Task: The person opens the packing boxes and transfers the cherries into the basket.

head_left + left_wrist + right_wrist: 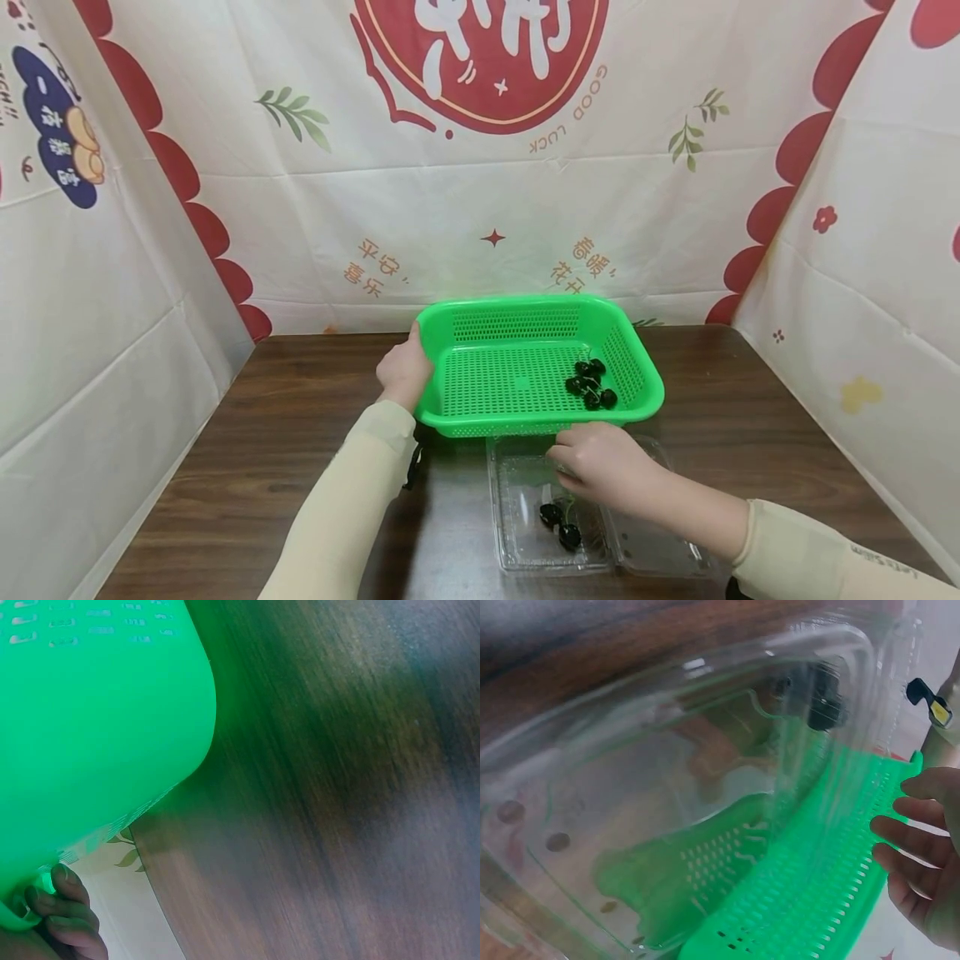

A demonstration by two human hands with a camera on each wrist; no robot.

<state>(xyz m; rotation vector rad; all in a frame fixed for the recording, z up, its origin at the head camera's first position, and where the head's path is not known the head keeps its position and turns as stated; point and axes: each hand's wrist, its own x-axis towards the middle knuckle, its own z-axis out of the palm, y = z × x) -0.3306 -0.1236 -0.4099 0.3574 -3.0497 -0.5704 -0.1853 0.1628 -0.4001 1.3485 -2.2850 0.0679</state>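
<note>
My left hand (406, 367) grips the left rim of a green plastic basket (517, 427). In the left wrist view its fingers (71, 930) curl round the rim. Several dark cherries (591, 383) with stems lie in the basket's right part. My right hand (611, 462) hovers over a clear plastic clamshell box (513, 533), close to the basket's front edge. Its fingers (907, 836) are slightly bent and apart, with nothing seen between them. Two dark cherries (561, 527) lie in the box below the hand, a green stem rising towards it.
The box's clear lid (660, 546) lies folded out to the right, partly under my right forearm. All this stands on a brown wooden table (300, 433). Printed white cloth (487, 192) hangs behind and along both sides.
</note>
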